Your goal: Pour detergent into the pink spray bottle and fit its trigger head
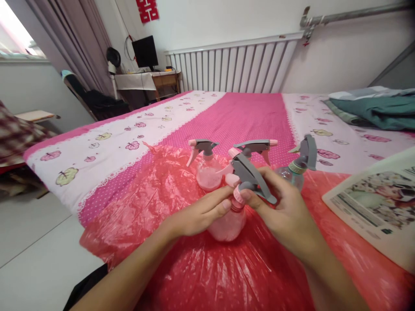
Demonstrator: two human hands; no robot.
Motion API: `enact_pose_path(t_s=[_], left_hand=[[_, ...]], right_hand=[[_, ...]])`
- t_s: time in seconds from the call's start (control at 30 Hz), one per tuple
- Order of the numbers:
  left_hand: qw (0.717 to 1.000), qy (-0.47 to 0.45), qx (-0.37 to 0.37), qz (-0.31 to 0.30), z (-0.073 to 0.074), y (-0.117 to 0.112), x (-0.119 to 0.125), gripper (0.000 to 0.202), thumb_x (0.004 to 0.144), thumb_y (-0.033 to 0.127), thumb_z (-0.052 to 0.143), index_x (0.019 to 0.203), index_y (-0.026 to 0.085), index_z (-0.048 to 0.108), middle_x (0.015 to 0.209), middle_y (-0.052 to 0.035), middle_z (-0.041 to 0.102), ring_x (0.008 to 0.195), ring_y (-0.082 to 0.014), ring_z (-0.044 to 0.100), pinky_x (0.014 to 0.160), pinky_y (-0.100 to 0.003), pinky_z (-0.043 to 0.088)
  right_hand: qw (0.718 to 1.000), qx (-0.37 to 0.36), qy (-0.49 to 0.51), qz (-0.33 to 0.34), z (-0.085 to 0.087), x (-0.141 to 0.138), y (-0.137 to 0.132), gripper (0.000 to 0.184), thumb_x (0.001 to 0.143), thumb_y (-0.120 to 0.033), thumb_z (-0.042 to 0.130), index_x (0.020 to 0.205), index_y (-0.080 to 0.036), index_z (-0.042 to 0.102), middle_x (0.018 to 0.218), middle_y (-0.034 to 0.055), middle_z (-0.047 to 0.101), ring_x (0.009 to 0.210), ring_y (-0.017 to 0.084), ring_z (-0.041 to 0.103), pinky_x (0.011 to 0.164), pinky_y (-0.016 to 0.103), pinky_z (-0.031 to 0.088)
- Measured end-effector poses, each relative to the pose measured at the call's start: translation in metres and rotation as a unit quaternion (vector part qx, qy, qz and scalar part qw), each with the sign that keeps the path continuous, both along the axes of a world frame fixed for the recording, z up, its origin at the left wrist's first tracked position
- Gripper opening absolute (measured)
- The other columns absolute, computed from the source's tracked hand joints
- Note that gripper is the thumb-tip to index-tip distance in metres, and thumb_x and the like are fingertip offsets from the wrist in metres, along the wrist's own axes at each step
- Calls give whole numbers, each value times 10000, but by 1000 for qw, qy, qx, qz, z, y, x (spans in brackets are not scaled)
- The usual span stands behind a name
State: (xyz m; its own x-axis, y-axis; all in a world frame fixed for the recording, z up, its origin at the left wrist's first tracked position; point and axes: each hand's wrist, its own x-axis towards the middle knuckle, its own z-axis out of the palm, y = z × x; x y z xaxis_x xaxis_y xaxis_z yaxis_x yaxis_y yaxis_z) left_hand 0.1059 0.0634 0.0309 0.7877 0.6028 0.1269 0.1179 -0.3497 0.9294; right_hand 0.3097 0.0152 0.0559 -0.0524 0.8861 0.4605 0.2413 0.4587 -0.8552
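Note:
A small pink spray bottle [228,228] with a grey and pink trigger head [249,172] stands, slightly tilted, on red plastic sheeting. My left hand [204,209] is closed around its upper body and neck, the far fingers hidden behind it. At the pink collar [239,194], my right hand [285,211] grips with thumb and fingers, just under the trigger head. Beyond my left hand is a second pink spray bottle [207,175]. A third one's trigger head [256,146] shows behind, its body mostly hidden. Beside my right fingers stands a clear bluish spray bottle [295,169].
Crinkled red plastic sheeting [129,207] covers the near part of the pink patterned bed [253,112]. A printed paper bag [385,203] lies at right, with folded green bedding [376,108] beyond. A radiator [233,65] and a desk [145,80] stand at the back.

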Motion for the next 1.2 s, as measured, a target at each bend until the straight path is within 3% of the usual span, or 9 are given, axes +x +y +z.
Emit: enact_pose_path(t_s=[0.13, 0.33, 0.47, 0.6, 0.77, 0.93, 1.07, 1.2], left_hand=[[1000, -15, -11, -17, 0, 1, 0, 516, 1106, 615, 400, 1345, 227, 643, 1421, -128, 644, 1287, -294, 589, 1159, -470, 424], [999, -5, -45, -29, 8, 0, -3, 502, 1102, 562, 469, 1463, 237, 597, 1526, -115, 603, 1471, -320, 482, 1258, -487, 320], [998, -25, -38, -41, 8, 0, -2, 514, 1088, 514, 528, 1547, 281, 537, 1659, -95, 494, 1551, -345, 400, 1300, -542, 241], [998, -23, -39, -33, 5, 1, -1, 494, 1095, 495, 526, 1549, 300, 543, 1692, -88, 456, 1568, -349, 388, 1297, -542, 261], [997, -36, -57, -29, 3, 2, 0, 557, 1080, 534, 541, 1580, 289, 512, 1649, -109, 512, 1534, -354, 447, 1280, -545, 312], [998, -29, -45, -15, 4, 0, -1, 564, 1075, 540, 547, 1581, 295, 510, 1674, -93, 485, 1570, -347, 398, 1299, -531, 276], [999, 17, -46, 10, 4, -1, -3, 548, 1064, 596, 532, 1496, 266, 600, 1603, -95, 566, 1503, -339, 480, 1280, -520, 307], [997, 57, -46, 23, 5, -1, -5, 525, 1059, 606, 527, 1465, 289, 630, 1596, -59, 582, 1561, -351, 396, 1313, -532, 225]], right_hand=[[1000, 0, -10, 5, -1, 0, 1, 197, 951, -410, 787, 991, -246, 685, 900, -76, 698, 830, 61, 654, 768, 134, 490], [1000, -5, 20, -23, -4, 1, 4, 215, 957, -440, 776, 1016, -252, 690, 891, -69, 697, 809, 74, 640, 749, 152, 485], [1000, -15, 20, 12, -3, 2, 3, 205, 941, -420, 800, 985, -255, 687, 885, -81, 698, 820, 61, 653, 763, 135, 486], [999, -11, 20, 29, -2, 1, 4, 187, 936, -387, 811, 1020, -265, 697, 935, -92, 714, 858, 49, 673, 795, 118, 499], [998, -33, 7, 51, -3, 0, 5, 154, 963, -377, 781, 1050, -271, 711, 948, -84, 718, 873, 60, 670, 805, 147, 498], [999, -18, -13, 44, 0, 2, 4, 155, 982, -398, 753, 1024, -255, 707, 996, -65, 718, 944, 87, 658, 873, 188, 473], [995, -56, -18, 83, 2, 4, 1, 146, 979, -389, 755, 1047, -264, 725, 996, -68, 720, 932, 90, 659, 850, 190, 482], [991, -78, -22, 104, -1, 6, 1, 169, 985, -404, 743, 1064, -256, 736, 1043, -56, 717, 988, 109, 664, 877, 209, 479]])
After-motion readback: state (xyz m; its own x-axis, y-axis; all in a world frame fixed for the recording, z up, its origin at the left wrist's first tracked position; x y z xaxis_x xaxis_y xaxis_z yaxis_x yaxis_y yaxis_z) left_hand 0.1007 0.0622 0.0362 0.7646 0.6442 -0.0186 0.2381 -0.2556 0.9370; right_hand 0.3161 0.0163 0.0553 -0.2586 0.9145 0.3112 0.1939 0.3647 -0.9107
